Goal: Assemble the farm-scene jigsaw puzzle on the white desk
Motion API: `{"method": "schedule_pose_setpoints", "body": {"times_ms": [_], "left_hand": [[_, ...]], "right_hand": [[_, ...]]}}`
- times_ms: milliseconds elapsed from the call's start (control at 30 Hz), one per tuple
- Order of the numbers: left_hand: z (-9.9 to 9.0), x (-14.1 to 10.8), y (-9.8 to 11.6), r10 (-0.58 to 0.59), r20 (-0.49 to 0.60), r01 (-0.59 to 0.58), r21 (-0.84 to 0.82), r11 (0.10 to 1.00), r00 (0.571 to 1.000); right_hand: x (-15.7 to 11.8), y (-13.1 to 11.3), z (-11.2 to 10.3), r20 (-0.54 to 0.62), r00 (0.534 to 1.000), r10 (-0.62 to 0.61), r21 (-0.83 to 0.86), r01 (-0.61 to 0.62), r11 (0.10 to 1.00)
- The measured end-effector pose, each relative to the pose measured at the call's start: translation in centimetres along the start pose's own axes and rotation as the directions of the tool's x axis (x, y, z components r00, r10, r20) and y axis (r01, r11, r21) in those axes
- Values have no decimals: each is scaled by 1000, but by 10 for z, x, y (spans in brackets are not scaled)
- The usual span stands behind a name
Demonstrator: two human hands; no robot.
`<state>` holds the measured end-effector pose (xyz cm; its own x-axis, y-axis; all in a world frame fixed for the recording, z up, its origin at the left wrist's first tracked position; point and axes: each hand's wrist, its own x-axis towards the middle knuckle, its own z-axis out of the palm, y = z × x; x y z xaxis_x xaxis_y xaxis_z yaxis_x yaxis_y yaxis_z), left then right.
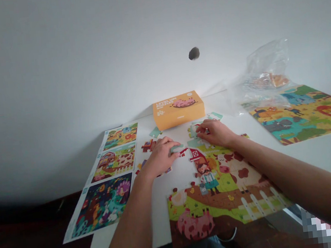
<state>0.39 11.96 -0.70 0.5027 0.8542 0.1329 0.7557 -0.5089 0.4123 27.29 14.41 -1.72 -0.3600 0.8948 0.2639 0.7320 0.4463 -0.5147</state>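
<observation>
A partly assembled farm jigsaw puzzle (221,197) lies on the white table, showing a cow, a farmer, a pig and a white fence. My left hand (163,156) is at its upper left, with thumb and fingers closed on a pale green puzzle piece (176,148) beside the red barn roof. Over the puzzle's top edge, my right hand (216,132) has its fingers pinched at a light-coloured puzzle piece (194,130); its fingertips partly cover that piece. Several loose pieces (148,146) lie around and partly under my left hand.
An orange puzzle box (179,112) stands against the wall behind my hands. To the left lies a reference sheet (108,182) with three pictures. A finished animal puzzle (311,117) is on the right, and a clear plastic bag (264,77) with pieces inside rests behind it.
</observation>
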Motion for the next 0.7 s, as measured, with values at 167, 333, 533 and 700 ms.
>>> {"method": "schedule_pose_setpoints", "body": {"times_ms": [167,333,533,700], "left_hand": [[0,-1,-4,-20,-19,20,13,1000,1000],[3,2,-5,-51,-61,53,29,998,997],[6,3,-4,-83,-79,84,9,996,993],[4,3,1,-82,-167,58,-143,988,983]], "right_hand": [[2,1,-4,-21,999,45,-21,-46,999],[3,6,-14,-240,951,194,-29,-207,978],[2,5,-14,-289,928,236,12,-243,970],[1,-4,-12,-154,981,117,94,-103,990]]}}
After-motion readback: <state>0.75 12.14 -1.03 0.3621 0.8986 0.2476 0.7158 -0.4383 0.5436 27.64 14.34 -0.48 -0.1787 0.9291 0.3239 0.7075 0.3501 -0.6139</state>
